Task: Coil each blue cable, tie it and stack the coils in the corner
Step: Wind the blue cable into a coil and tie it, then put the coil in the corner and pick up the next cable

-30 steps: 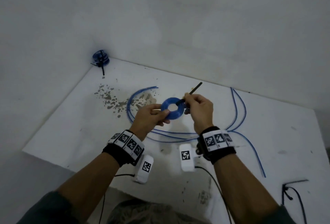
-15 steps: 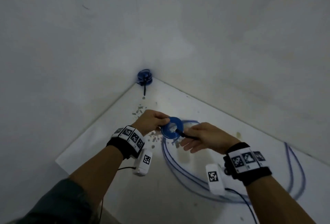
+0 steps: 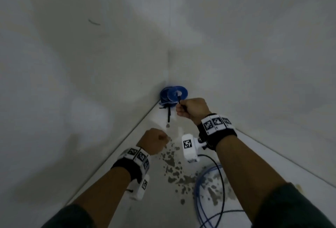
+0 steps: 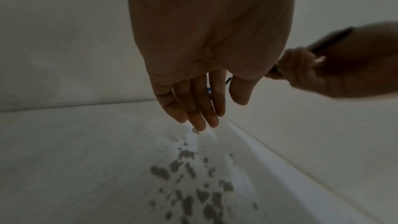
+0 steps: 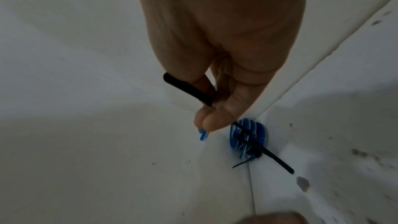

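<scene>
My right hand [image 3: 179, 108] pinches the black tie [image 5: 185, 88] of a tied blue coil [image 3: 171, 94] and holds it just over the stack of blue coils [image 3: 163, 100] in the wall corner. In the right wrist view the stack [image 5: 247, 137] lies below my fingertips [image 5: 206, 122], its own black ties sticking out, and only a blue sliver of the held coil [image 5: 202, 135] shows. My left hand [image 3: 160, 140] hangs lower and nearer to me. Its fingers [image 4: 200, 113] are relaxed and hold nothing.
A loose blue cable [image 3: 198, 191] lies in loops on the white surface [image 3: 145, 200] near my right forearm, crossed by a black camera wire [image 3: 222, 182]. Grey chipped patches [image 3: 171, 162] mark the surface. Two white walls close in the corner.
My left hand has let go of the coil and dropped back. My right hand has carried the coil by its tie forward to the corner stack, and my head has turned toward the corner.
</scene>
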A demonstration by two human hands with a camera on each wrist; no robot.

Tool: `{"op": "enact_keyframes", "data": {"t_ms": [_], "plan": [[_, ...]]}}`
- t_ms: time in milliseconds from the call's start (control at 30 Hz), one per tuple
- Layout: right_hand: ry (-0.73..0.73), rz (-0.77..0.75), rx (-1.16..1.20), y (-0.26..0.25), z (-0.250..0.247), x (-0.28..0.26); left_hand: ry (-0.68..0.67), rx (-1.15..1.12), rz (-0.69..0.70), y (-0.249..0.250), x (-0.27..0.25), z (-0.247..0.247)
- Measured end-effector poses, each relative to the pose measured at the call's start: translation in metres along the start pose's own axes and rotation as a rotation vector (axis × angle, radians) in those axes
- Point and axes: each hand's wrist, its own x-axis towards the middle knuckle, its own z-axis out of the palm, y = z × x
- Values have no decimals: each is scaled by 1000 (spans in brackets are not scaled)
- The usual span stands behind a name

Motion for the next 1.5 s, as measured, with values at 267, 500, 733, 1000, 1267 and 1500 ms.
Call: {"op": "enact_keyframes", "data": {"t_ms": [267, 500, 733, 1000, 1267, 1500], "plan": [[6, 157, 37, -16, 37, 81, -80, -13, -42, -33, 13, 16], [-30, 44, 124, -22, 14, 76, -58, -63, -76, -37, 15, 21], [-39, -143, -152, -25, 18, 73, -79, -10, -103, -30, 14, 33], [-75, -72, -698, -15, 26, 83, -61, 10, -82, -28, 19, 27], [-109, -267, -444, -13, 1, 41, -103, 43, -36, -18, 17, 39], [75, -206, -695, 99, -109, -33, -187, 255, 151, 28, -15, 101]]}}
